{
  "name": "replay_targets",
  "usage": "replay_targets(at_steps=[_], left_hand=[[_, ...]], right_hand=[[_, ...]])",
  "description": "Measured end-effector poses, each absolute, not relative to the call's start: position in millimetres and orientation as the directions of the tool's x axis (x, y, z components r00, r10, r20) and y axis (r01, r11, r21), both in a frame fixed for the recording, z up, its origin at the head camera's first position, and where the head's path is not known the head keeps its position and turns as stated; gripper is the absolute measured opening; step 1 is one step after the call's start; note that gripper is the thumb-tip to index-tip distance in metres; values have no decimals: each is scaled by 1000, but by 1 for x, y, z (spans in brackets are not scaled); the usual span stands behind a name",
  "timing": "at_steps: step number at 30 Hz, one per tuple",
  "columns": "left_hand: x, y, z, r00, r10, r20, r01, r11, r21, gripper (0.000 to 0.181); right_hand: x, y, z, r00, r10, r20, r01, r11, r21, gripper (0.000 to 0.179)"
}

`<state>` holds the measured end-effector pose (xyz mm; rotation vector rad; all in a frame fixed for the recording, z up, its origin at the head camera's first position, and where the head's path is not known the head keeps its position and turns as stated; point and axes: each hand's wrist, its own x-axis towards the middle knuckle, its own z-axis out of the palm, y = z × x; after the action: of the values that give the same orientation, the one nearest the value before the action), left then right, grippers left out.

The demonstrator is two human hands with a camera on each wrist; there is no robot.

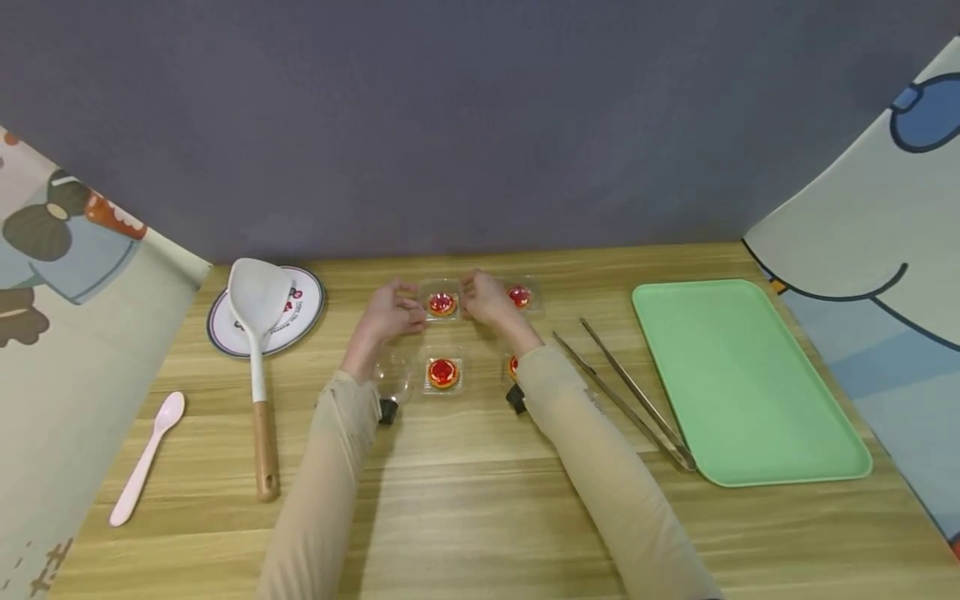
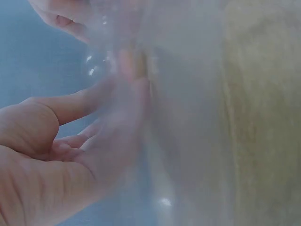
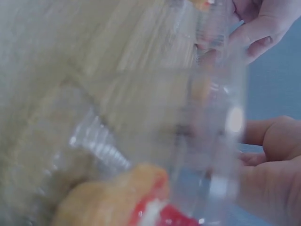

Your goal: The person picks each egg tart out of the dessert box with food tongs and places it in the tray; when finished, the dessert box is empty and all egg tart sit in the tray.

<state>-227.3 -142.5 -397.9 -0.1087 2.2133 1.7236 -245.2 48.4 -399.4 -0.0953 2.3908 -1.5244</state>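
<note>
In the head view a small clear plastic box with a red-topped tart (image 1: pixel 442 305) stands at the back, between my two hands. My left hand (image 1: pixel 392 312) is at the box's left side, fingers extended toward it, thumb and forefinger apart in the left wrist view. At the opposite side my right hand (image 1: pixel 487 300) has its fingertips right at the box's edge; blurred clear plastic partly veils them in the right wrist view. Behind this hand sits another boxed tart (image 1: pixel 520 297). Nearer me is a third boxed tart (image 1: pixel 443 373), with another tart (image 1: pixel 513 367) partly hidden by my right wrist.
Metal tongs (image 1: pixel 630 392) lie spread on the wooden table (image 1: pixel 450 517), left of a green tray (image 1: pixel 750 383). At left, a white spatula (image 1: pixel 258 308) with a wooden handle rests across a round plate (image 1: pixel 307 312), beside a pink spoon (image 1: pixel 148 458). A grey partition (image 1: pixel 480 125) stands behind.
</note>
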Motion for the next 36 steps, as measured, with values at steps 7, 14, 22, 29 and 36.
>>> replay_targets(at_steps=[7, 14, 22, 29, 36], left_hand=[[-223, -139, -396, -946, 117, -303, -259, 290, 921, 56], [-222, -139, -396, -945, 123, -304, -249, 335, 909, 52], [-217, -142, -388, -942, 129, -308, -245, 360, 900, 53], [-213, -147, -377, -953, 120, -277, -217, 366, 905, 50], [-209, -152, -367, -979, 70, -191, -163, 291, 943, 48]], right_hand=[[-244, 49, -398, -957, -221, -186, 31, 563, -826, 44], [-239, 51, -396, -967, -217, -132, -41, 646, -763, 45], [-234, 53, -390, -968, -232, -98, -96, 701, -707, 46], [-230, 51, -382, -974, -221, -41, -129, 699, -703, 42], [-225, 44, -374, -971, -225, 78, -205, 623, -755, 40]])
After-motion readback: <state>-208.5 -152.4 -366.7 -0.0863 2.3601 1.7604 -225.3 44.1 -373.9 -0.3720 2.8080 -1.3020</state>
